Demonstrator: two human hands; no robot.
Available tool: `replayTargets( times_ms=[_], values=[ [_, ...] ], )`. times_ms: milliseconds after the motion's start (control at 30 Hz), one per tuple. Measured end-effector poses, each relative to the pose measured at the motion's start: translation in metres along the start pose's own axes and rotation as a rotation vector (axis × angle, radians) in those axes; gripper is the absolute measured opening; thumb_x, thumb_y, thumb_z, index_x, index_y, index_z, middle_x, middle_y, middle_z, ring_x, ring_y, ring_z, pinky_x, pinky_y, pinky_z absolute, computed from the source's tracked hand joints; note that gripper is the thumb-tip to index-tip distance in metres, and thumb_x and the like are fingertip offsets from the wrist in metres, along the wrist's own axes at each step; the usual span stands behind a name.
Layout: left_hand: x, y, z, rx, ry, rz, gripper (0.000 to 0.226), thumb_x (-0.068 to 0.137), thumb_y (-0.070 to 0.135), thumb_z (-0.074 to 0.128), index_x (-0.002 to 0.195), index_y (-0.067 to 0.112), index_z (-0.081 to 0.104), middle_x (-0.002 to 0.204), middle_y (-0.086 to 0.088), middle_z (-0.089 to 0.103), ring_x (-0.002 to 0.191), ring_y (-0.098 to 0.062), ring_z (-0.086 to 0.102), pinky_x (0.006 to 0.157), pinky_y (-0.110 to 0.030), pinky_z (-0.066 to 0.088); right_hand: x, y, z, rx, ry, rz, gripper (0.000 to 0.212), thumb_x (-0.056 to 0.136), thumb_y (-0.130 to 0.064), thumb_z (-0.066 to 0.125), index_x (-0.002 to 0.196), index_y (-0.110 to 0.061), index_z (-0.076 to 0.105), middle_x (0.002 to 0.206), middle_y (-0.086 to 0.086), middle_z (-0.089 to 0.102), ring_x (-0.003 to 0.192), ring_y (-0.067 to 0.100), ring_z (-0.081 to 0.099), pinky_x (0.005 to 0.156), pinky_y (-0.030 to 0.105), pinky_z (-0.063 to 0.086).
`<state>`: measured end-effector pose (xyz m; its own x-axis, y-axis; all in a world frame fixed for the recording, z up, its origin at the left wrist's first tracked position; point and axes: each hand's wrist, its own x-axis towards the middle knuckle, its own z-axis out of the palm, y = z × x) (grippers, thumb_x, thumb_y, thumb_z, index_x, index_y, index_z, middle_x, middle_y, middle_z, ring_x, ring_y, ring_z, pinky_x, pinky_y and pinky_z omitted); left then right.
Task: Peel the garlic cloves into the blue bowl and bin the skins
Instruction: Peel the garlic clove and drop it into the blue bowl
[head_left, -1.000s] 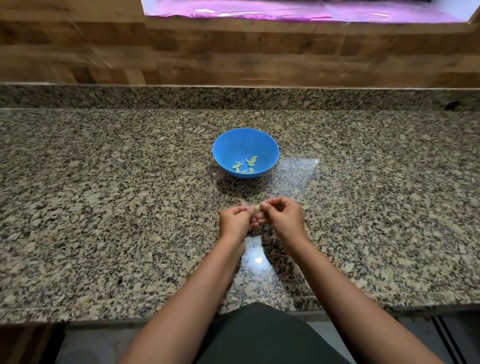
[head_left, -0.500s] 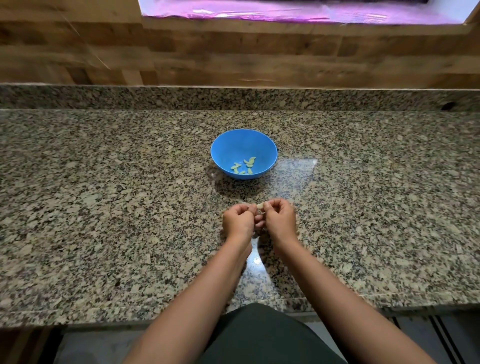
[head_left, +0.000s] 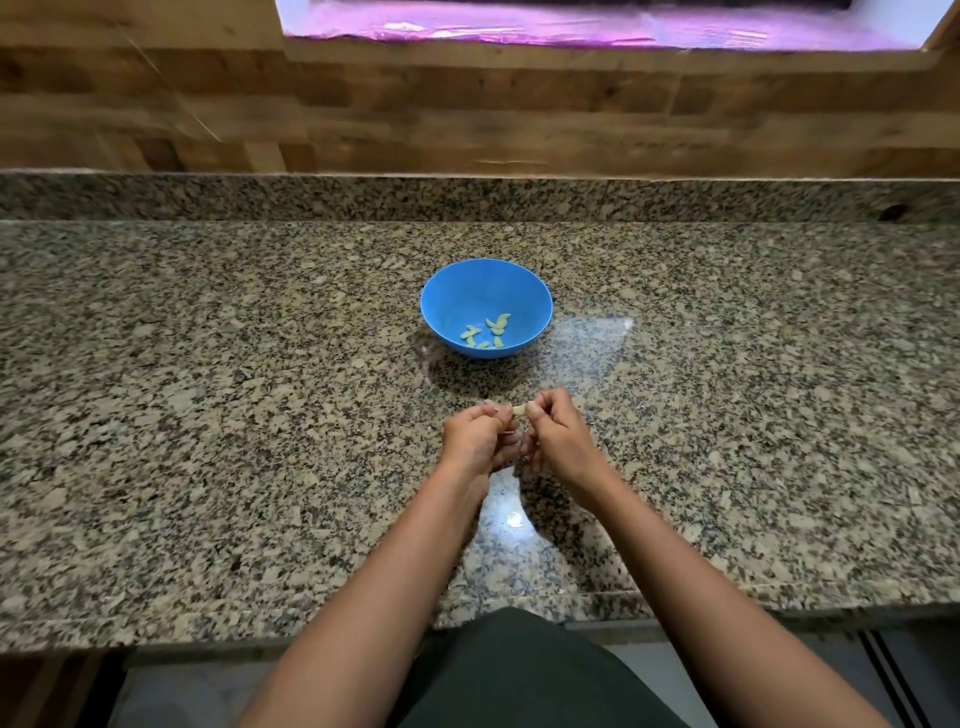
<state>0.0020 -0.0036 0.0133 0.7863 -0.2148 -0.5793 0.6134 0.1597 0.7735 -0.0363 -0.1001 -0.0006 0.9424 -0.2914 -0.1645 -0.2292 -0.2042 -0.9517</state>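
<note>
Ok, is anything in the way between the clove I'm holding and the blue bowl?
Nothing visible. The garlic clove, pinched between the left hand and right hand, has only bare granite counter between it and the blue bowl just beyond.

- Blue bowl (head_left: 451, 304), beyond both hands: plain bright blue.
- Peeled cloves (head_left: 497, 323) inside it: pale yellow-green.
- Held clove (head_left: 518, 410), between left hand (head_left: 475, 439) and right hand (head_left: 560, 441): cream.
- Countertop (head_left: 208, 415) beneath the hands: granite speckled beige, grey and black.
- Wall (head_left: 467, 114), far beyond: brown wood-grain planks.
- Strip (head_left: 519, 26) above: glossy pink-purple.
</note>
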Motion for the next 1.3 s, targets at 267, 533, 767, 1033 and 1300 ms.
replayTargets(
  times_ms=[267,533,767,1033,1300],
  values=[
    [-0.004,-0.005,0.01,-0.115,0.1,-0.024,0.022,0.093,0.006,0.054,0.072,0.011,0.054,0.067,-0.006,0.056,0.053,-0.01,0.053,0.051,-0.02,0.045,-0.013,0.005,0.013,-0.18,0.13,-0.118,0.01,0.099,-0.013,0.036,0.09,-0.01,0.036,0.082,0.0,0.04,0.071,0.011,0.038,0.061,0.024,0.035],
    [-0.008,-0.005,0.009,-0.33,0.062,-0.076,0.015,0.093,-0.003,0.049,0.081,0.001,0.056,0.074,-0.013,0.062,0.05,-0.013,0.063,0.046,-0.02,0.052,-0.016,0.007,0.014,-0.252,0.057,-0.082,0.008,0.098,-0.017,0.04,0.091,-0.014,0.04,0.096,0.009,0.051,0.086,0.021,0.049,0.072,0.029,0.041],
    [0.0,-0.007,0.007,-0.207,0.091,0.012,0.011,0.097,0.004,0.045,0.091,-0.001,0.053,0.079,-0.013,0.059,0.067,-0.019,0.059,0.05,-0.024,0.052,-0.015,-0.001,0.014,-0.153,0.02,-0.008,0.003,0.095,-0.016,0.051,0.092,-0.016,0.05,0.097,0.006,0.057,0.081,0.017,0.055,0.069,0.028,0.048],
    [-0.001,-0.01,-0.007,0.147,0.019,0.188,0.014,0.094,0.004,0.052,0.081,0.002,0.055,0.071,-0.01,0.057,0.054,-0.018,0.057,0.052,-0.026,0.052,-0.011,-0.01,0.002,0.283,0.036,0.159,0.008,0.091,-0.007,0.058,0.091,0.0,0.062,0.07,0.01,0.061,0.044,0.009,0.049,0.036,0.019,0.039],
    [0.005,-0.008,-0.013,0.173,-0.053,0.143,0.022,0.095,0.007,0.051,0.073,0.008,0.053,0.067,-0.006,0.056,0.061,-0.017,0.055,0.061,-0.025,0.049,-0.009,-0.011,-0.001,0.496,0.008,0.251,0.011,0.091,0.003,0.051,0.094,0.006,0.061,0.07,0.011,0.064,0.043,0.008,0.049,0.035,0.018,0.04]
  ],
)
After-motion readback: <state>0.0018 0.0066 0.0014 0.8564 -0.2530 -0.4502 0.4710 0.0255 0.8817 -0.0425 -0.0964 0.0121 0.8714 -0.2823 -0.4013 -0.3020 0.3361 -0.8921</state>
